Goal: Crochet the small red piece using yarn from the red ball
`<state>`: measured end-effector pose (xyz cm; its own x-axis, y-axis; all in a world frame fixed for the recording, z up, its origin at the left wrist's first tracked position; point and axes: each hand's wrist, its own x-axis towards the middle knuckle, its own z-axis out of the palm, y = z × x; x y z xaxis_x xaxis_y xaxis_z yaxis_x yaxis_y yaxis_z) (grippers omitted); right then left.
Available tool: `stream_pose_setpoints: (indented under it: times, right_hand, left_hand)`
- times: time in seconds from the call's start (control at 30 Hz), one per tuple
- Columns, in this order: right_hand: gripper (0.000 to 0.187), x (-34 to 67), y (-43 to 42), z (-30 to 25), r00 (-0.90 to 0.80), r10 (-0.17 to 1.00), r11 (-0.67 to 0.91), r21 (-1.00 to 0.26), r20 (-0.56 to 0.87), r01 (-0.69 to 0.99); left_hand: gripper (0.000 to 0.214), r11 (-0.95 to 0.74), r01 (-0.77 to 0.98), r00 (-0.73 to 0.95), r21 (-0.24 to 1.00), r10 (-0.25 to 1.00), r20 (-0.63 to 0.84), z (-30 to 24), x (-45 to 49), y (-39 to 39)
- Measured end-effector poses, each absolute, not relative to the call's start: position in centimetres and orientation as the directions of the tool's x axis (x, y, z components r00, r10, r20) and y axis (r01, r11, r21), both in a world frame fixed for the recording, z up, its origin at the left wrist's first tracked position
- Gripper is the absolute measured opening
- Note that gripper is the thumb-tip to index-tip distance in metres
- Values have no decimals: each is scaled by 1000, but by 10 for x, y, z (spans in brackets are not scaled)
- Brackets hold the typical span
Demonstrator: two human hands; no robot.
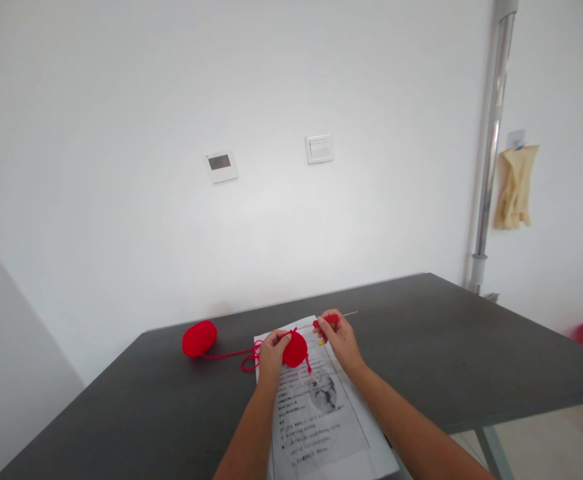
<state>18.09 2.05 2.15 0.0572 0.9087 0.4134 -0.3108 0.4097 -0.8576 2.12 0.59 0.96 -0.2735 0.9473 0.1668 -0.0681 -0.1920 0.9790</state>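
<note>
My left hand [274,350] pinches the edge of a round red crocheted piece [295,351] between thumb and fingers. A short tail of red yarn hangs from its lower right. In my right hand [339,335] is a thin crochet hook [350,314] with a red grip; its shaft points left toward the top of the piece. Whether the tip sits inside a stitch is too small to tell. A small yellow bit [320,342] shows under the right fingers. Red yarn [229,355] runs in loops from the left hand to a red yarn ball [199,339].
Printed sheets [321,427] with text and a picture lie below both hands on the dark table [421,347]. A white wall with a switch [319,149] and a panel [221,167] stands behind. Cream gloves [516,187] hang right of a metal pole [491,147].
</note>
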Motion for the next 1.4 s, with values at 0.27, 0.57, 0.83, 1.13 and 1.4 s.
stream_pose_setpoints:
  times: [0.27, 0.57, 0.83, 1.13, 1.4]
  right_hand:
    - [30, 181, 18, 23, 26, 907, 408, -864, 419, -294]
    - [33, 181, 16, 28, -46, 911, 374, -868, 410, -327]
    - [32, 183, 12, 31, -76, 891, 418, -873, 448, -250]
    - [18, 187, 0, 36, -100, 763, 637, -770, 638, -51]
    - [12, 186, 2, 31, -247, 715, 688, -720, 654, 87]
  left_hand:
    - [17, -185, -54, -269, 981, 949, 164, 12, 23, 4]
    - [17, -185, -81, -264, 979, 952, 158, 12, 24, 4]
    - [20, -195, -80, -272, 978, 948, 166, 11, 23, 5]
    - [18, -211, -105, -257, 972, 950, 178, 18, 27, 0]
    - [20, -209, -78, -203, 975, 960, 190, 26, 35, -7]
